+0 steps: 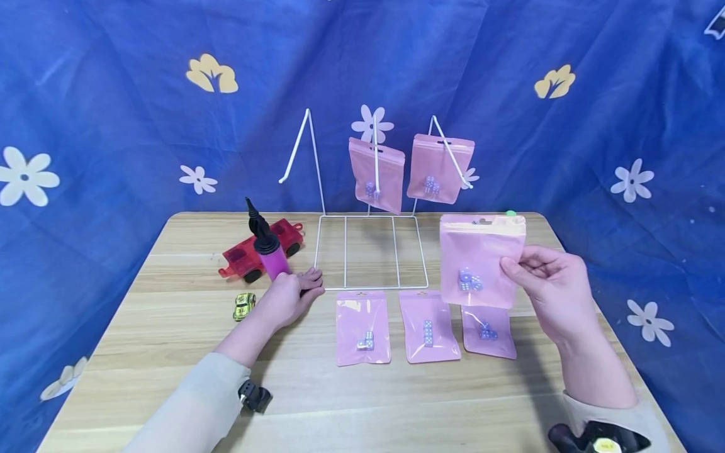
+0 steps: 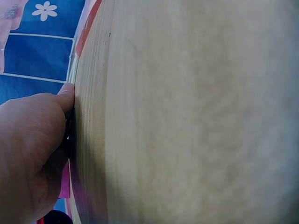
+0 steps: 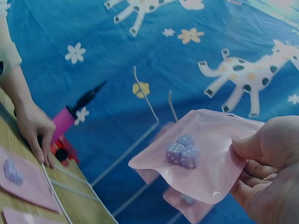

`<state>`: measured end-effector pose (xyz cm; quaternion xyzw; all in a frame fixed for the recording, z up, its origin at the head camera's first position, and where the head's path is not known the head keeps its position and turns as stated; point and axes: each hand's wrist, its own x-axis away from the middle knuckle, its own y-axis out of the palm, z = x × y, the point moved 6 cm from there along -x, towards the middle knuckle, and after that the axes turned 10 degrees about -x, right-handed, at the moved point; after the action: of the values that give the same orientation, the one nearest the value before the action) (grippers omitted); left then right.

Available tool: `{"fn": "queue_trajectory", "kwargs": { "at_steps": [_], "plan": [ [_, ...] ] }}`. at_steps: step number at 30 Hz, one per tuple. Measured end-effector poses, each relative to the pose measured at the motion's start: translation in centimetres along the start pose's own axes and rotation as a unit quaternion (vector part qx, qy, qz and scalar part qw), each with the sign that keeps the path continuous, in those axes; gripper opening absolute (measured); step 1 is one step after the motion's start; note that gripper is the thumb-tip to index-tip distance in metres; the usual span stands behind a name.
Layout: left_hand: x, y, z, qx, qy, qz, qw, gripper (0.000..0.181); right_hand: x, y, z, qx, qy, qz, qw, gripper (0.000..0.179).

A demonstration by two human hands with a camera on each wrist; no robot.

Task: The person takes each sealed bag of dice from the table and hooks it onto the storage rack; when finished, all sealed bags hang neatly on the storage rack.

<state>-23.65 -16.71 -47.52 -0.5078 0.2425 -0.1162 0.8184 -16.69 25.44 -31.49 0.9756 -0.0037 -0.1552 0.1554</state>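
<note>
My right hand (image 1: 557, 289) pinches a pink zip bag (image 1: 478, 251) at its right edge, thumb on the front. Light purple dice (image 3: 183, 151) show through it. The raised bag overlaps a lying pink bag (image 1: 489, 340) in the head view. At the front left corner of a white wire display rack (image 1: 370, 289), my left hand (image 1: 289, 299) holds the wire, its thumb (image 2: 67, 95) along it in the left wrist view. Two pink bags, one in the middle (image 1: 378, 170) and one on the right (image 1: 433, 167), hang on the rack's hooks; the left hook (image 1: 294, 151) is bare.
Two more pink bags with dice, a left one (image 1: 362, 346) and a middle one (image 1: 428, 343), lie before the rack. A magenta hand pump (image 1: 274, 261), a red toy car (image 1: 240, 258) and a small yellow-green car (image 1: 244, 306) are near my left hand. Blue cloth (image 1: 136, 126) surrounds the table.
</note>
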Motion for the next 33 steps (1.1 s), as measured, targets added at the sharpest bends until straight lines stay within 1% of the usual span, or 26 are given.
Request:
{"fn": "queue_trajectory", "kwargs": {
  "at_steps": [4, 6, 10, 15, 21, 26, 28, 31, 33],
  "plan": [
    [0.1, -0.1, 0.1, 0.003, 0.001, 0.001, 1.0000, 0.028, -0.4, 2.2, 0.4, -0.035, -0.008, -0.011, 0.9993, 0.005],
    [0.1, -0.1, 0.1, 0.003, 0.002, 0.001, 1.0000, 0.027, -0.5, 3.3, 0.8, -0.040, -0.007, -0.017, 0.9990, 0.005],
    [0.1, -0.1, 0.1, 0.002, 0.002, -0.001, 1.0000, 0.028, -0.7, 5.6, 1.7, -0.041, 0.002, -0.029, 0.9987, 0.013],
    [0.1, -0.1, 0.0, 0.007, 0.004, -0.001, 1.0000, 0.026, -1.1, 8.6, 2.5, -0.062, 0.010, -0.047, 0.9969, 0.022],
    [0.0, 0.0, -0.2, 0.012, 0.004, 0.007, 0.9999, 0.024, -1.1, 12.3, 3.1, -0.062, 0.020, -0.059, 0.9961, 0.024],
    [0.1, -0.1, -0.1, 0.002, 0.007, 0.009, 0.9999, 0.024, -1.3, 14.9, 3.5, -0.083, 0.012, -0.077, 0.9935, 0.025],
    [0.1, -0.2, -0.1, -0.010, 0.011, 0.013, 0.9998, 0.019, -1.2, 15.9, 3.7, -0.089, 0.008, -0.086, 0.9923, 0.023],
    [0.3, -0.3, -0.1, -0.036, 0.012, 0.027, 0.9989, 0.013, -1.1, 17.6, 3.9, -0.091, 0.008, -0.103, 0.9905, 0.013],
    [0.4, -0.3, -0.3, -0.033, 0.000, 0.034, 0.9989, 0.012, -1.1, 18.6, 4.1, -0.092, 0.011, -0.110, 0.9896, 0.010]
  ]
}}
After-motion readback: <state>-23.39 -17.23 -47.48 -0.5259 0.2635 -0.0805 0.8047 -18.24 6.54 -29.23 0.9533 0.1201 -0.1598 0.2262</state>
